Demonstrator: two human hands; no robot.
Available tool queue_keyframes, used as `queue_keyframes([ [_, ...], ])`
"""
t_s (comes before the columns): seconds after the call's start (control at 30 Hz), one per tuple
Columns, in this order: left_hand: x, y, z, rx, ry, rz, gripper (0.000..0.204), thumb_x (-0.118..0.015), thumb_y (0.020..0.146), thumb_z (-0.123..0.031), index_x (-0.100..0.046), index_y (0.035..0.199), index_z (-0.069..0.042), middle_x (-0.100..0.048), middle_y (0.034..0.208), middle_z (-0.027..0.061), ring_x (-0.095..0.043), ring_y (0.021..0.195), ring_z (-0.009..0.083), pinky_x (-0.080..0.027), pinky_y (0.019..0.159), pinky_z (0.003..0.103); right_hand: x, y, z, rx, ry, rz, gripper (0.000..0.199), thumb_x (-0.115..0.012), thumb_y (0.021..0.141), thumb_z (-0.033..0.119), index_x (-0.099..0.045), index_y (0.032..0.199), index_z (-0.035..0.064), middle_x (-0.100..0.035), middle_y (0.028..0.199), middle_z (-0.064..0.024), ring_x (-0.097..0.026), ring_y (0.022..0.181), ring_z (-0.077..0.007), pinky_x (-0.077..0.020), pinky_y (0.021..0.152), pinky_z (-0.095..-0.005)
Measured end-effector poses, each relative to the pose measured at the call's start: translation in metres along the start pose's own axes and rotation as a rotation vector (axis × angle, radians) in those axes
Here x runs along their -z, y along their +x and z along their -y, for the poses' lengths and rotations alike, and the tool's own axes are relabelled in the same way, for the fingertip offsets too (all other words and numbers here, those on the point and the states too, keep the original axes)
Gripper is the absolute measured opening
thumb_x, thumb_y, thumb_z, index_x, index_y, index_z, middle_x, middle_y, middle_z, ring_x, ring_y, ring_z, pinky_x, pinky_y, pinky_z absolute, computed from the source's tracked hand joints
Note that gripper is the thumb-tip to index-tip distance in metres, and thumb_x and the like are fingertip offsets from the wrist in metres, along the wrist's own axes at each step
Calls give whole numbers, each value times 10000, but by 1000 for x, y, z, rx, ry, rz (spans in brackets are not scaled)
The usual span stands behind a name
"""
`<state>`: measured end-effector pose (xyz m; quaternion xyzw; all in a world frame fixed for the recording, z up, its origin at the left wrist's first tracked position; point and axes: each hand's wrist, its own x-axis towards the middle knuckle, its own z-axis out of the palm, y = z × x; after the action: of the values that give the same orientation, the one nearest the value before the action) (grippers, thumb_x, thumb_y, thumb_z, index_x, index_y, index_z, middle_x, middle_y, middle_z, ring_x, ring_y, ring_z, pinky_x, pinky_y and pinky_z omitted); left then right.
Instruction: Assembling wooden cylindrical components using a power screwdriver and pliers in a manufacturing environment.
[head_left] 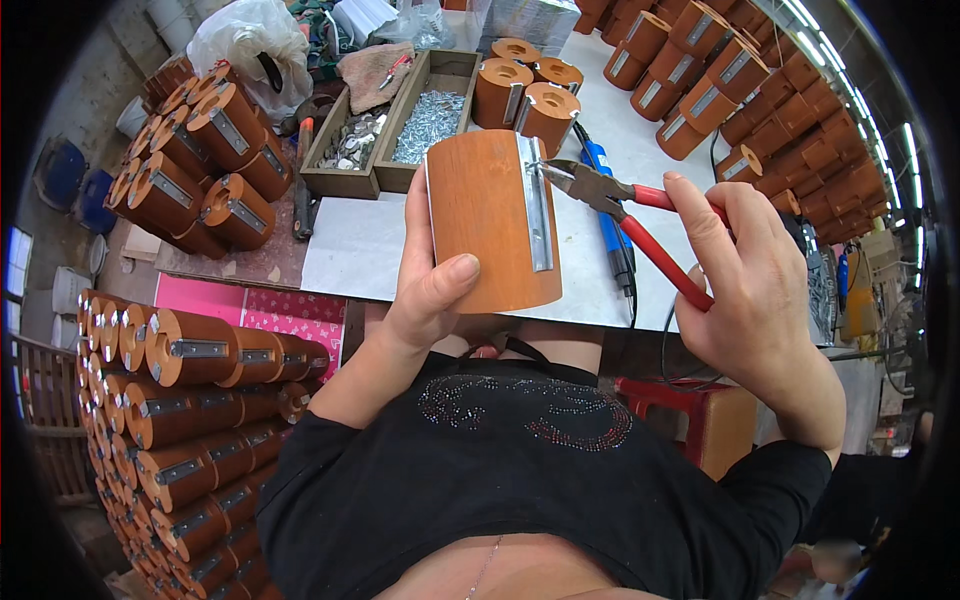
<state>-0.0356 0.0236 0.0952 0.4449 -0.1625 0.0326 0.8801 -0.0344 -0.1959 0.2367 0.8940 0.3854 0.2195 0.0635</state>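
Observation:
My left hand (430, 285) grips an orange-brown wooden cylinder (478, 220) from its left side, thumb across the front, holding it upright above the table edge. A silver metal strip (538, 210) runs down the cylinder's right side. In my right hand (740, 270) is a pair of pliers (600, 190) with red handles, the fingers wrapped round them. The pliers' jaws point left and reach the upper part of the strip; whether they pinch a small piece there is too fine to tell. Behind my hands lies a blue power screwdriver (605, 215) with a black cord.
Wooden trays hold screws (428, 125) and round metal pieces (355, 142). Several similar cylinders (500, 85) stand behind them. More are piled at the left (220, 130), lower left (190, 400) and far right (700, 90). A hammer (303, 180) lies beside the trays; a red stool (660, 395) is below.

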Motion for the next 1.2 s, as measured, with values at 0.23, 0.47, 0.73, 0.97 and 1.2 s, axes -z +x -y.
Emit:
queue_keyframes([
  [0.23,-3,-3,1,7,-7,-9,1027,-653,721,-375,45,1428,-115,-268,1356,189,-371,1254,312,-389,995,443,-3,-1,3,-21,33,-14,726,-579,468,-84,-521,1185,15,-484,876,-143,-516,751,-292,-442,625,-370],
  [0.47,-5,-4,-2,14,-4,-28,1028,-656,719,-375,42,1427,-118,-272,1354,188,-374,1252,312,-392,990,446,-3,0,7,-19,27,-10,562,-645,597,-12,-549,1151,11,-482,855,-115,-515,742,-249,-423,579,-338],
  [0.73,14,-4,1,211,-320,80,850,-545,791,-429,-115,1423,-56,-337,1354,187,-398,1239,330,-379,1001,465,-14,0,-3,106,-139,-149,609,-613,546,-95,-570,1141,21,-494,827,-113,-511,698,-245,-428,568,-335],
  [0.97,51,-4,21,554,-903,375,903,-426,804,-633,-135,1435,-56,-224,1396,332,-386,1183,526,-441,851,618,-14,-6,-20,276,-266,-253,502,-623,603,-25,-619,1100,42,-488,784,-65,-463,624,-168,-374,506,-274],
  [1.2,29,-5,5,208,125,92,1152,-760,571,-590,-212,1391,5,-388,1357,177,-425,1241,286,-377,1005,410,-17,-13,-27,286,-343,-214,509,-638,626,52,-613,1134,74,-478,818,-45,-449,634,-156,-360,511,-274],
])
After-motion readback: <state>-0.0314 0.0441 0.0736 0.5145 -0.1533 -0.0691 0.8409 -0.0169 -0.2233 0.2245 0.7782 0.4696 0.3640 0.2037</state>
